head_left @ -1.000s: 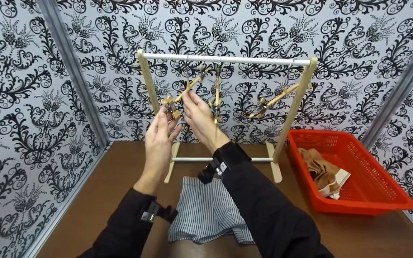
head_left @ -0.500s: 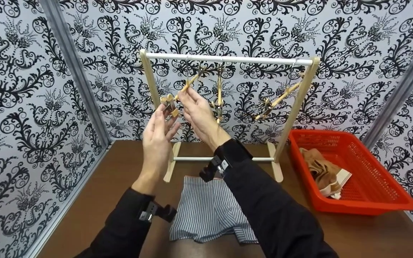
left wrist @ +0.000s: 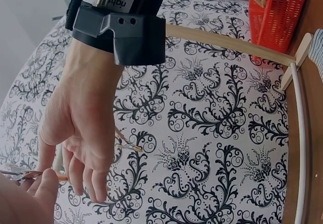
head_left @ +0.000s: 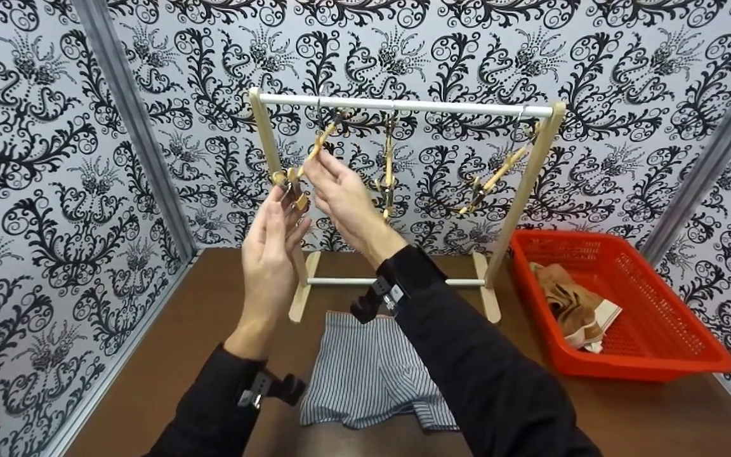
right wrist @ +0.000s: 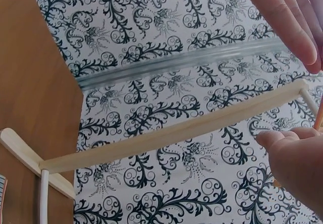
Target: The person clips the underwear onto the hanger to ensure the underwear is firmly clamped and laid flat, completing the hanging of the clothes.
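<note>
A wooden clip hanger (head_left: 322, 141) hangs by its metal hook near the left end of the rack's white rail, turned at an angle. My left hand (head_left: 268, 254) pinches the metal-and-wood clip (head_left: 294, 190) at the hanger's near end. With fingertips and thumb, my right hand (head_left: 348, 203) holds the hanger's wooden bar just behind that clip. In the left wrist view, my right hand (left wrist: 91, 118) hangs beside my left hand (left wrist: 25, 199) at the corner. The right wrist view has my left hand (right wrist: 292, 17) above my right hand (right wrist: 298, 166); the hanger is mostly cut off there.
Two more clip hangers, a middle one (head_left: 389, 162) and a right one (head_left: 499, 174), hang on the wooden rack (head_left: 533, 184). Striped shorts (head_left: 365, 374) lie on the brown table (head_left: 175, 336). A red basket (head_left: 664, 336) at right holds brown cloth (head_left: 568, 298).
Both hands have shifted slightly left, and the held hanger's hook has slid left along the rail. The right hanger has swung a little. The shorts and basket have stayed put.
</note>
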### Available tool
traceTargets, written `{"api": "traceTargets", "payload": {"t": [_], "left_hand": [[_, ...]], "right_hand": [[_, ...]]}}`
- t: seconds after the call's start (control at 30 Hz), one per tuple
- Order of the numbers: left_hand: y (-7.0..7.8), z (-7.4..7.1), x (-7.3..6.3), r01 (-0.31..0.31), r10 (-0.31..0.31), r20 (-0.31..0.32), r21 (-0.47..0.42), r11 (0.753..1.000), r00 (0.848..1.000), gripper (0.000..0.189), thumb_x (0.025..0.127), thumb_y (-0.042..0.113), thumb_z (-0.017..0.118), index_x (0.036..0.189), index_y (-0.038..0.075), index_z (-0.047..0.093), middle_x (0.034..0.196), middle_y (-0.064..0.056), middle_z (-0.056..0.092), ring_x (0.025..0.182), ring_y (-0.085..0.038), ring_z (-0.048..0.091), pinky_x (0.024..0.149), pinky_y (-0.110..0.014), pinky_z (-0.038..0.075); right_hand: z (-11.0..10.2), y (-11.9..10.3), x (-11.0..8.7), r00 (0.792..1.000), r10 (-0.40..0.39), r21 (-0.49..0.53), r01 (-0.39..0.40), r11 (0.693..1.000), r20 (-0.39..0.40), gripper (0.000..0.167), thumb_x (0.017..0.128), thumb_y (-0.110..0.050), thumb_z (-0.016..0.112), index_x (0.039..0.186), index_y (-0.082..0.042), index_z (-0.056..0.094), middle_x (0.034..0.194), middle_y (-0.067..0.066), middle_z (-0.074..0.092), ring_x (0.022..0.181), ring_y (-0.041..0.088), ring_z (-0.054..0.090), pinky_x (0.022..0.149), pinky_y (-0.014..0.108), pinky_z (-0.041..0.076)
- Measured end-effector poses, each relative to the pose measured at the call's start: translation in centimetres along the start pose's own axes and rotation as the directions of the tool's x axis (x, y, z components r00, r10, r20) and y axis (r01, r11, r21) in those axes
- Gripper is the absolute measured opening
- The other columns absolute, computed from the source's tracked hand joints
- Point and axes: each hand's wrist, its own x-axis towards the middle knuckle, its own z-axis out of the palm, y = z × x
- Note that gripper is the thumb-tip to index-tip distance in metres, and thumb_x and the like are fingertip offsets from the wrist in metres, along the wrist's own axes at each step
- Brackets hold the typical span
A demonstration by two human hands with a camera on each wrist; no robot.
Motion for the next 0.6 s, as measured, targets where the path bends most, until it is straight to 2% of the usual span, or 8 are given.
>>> {"api": "traceTargets", "payload": {"t": [0.1,0.13,0.23,0.33,0.37,0.43,0.5,0.6], "left_hand": [[0.0,-0.3,-0.8,-0.018,0.018,0.001,-0.006,1.0,1.0,0.05,0.112,0.023,0.032,0.154,-0.003,0.031,0.152,-0.021,0.045,0.136,-0.032,0.05,0.108,-0.04,0.044],[-0.1,-0.3,-1.1,-0.023,0.023,-0.003,0.001,1.0,1.0,0.05,0.112,0.023,0.033,0.154,-0.003,0.032,0.152,-0.02,0.045,0.136,-0.031,0.05,0.108,-0.04,0.044],[-0.4,-0.6,-2.1,-0.026,0.027,-0.026,0.048,0.999,0.999,0.05,0.111,0.024,0.035,0.155,-0.002,0.032,0.154,-0.018,0.043,0.135,-0.027,0.051,0.107,-0.039,0.045],[-0.8,-0.8,-3.4,-0.035,0.041,-0.05,0.109,0.993,0.998,0.05,0.111,0.023,0.037,0.154,-0.002,0.033,0.154,-0.018,0.043,0.133,-0.027,0.053,0.105,-0.039,0.046],[-1.0,-0.9,-3.8,-0.042,0.049,-0.055,0.125,0.991,0.997,0.05,0.111,0.022,0.038,0.153,-0.003,0.034,0.154,-0.018,0.043,0.133,-0.027,0.053,0.105,-0.039,0.047],[-1.5,-1.1,-4.7,-0.063,0.073,-0.058,0.168,0.984,0.996,0.048,0.111,0.019,0.038,0.152,-0.004,0.036,0.152,-0.018,0.045,0.131,-0.028,0.054,0.104,-0.038,0.048],[-2.0,-1.3,-5.6,-0.087,0.1,-0.055,0.202,0.975,0.993,0.045,0.11,0.015,0.038,0.15,-0.005,0.039,0.149,-0.017,0.049,0.13,-0.028,0.055,0.103,-0.037,0.048],[-2.9,-1.7,-7.0,-0.137,0.149,-0.027,0.266,0.954,0.988,0.041,0.109,0.007,0.039,0.149,-0.003,0.042,0.145,-0.014,0.052,0.128,-0.027,0.055,0.104,-0.037,0.048]], "right_hand": [[0.3,0.2,-0.5,0.999,-0.001,-0.011,0.002,1.0,0.034,0.067,0.102,-0.023,0.061,0.158,-0.007,0.029,0.159,0.011,0.039,0.143,0.023,0.041,0.115,0.039,0.035],[0.4,0.3,-0.6,0.999,0.0,-0.02,0.001,1.0,0.043,0.064,0.102,-0.022,0.061,0.157,-0.007,0.031,0.157,0.009,0.042,0.137,0.019,0.048,0.112,0.035,0.038],[0.5,0.9,-1.4,0.998,0.012,-0.052,-0.009,0.999,0.068,0.058,0.102,-0.022,0.06,0.154,-0.009,0.039,0.152,0.008,0.049,0.129,0.015,0.055,0.106,0.03,0.044],[0.4,1.6,-2.3,0.994,0.05,-0.019,-0.048,0.999,0.097,0.058,0.102,-0.022,0.06,0.154,-0.008,0.039,0.148,0.01,0.053,0.128,0.021,0.057,0.106,0.032,0.045],[0.4,1.8,-2.6,0.992,0.064,0.0,-0.064,0.998,0.112,0.06,0.102,-0.021,0.06,0.155,-0.007,0.036,0.149,0.012,0.052,0.134,0.025,0.053,0.108,0.035,0.043],[0.3,2.4,-3.2,0.986,0.099,0.041,-0.105,0.994,0.134,0.064,0.102,-0.019,0.061,0.157,-0.004,0.031,0.149,0.012,0.052,0.134,0.027,0.053,0.108,0.036,0.043],[0.1,2.8,-3.7,0.981,0.128,0.073,-0.14,0.987,0.145,0.066,0.102,-0.015,0.061,0.157,-0.002,0.028,0.149,0.013,0.052,0.133,0.028,0.054,0.106,0.036,0.045],[-0.5,3.6,-4.5,0.974,0.167,0.063,-0.178,0.982,0.15,0.062,0.101,-0.012,0.062,0.155,-0.002,0.033,0.144,0.011,0.057,0.126,0.027,0.06,0.101,0.035,0.05]]}}
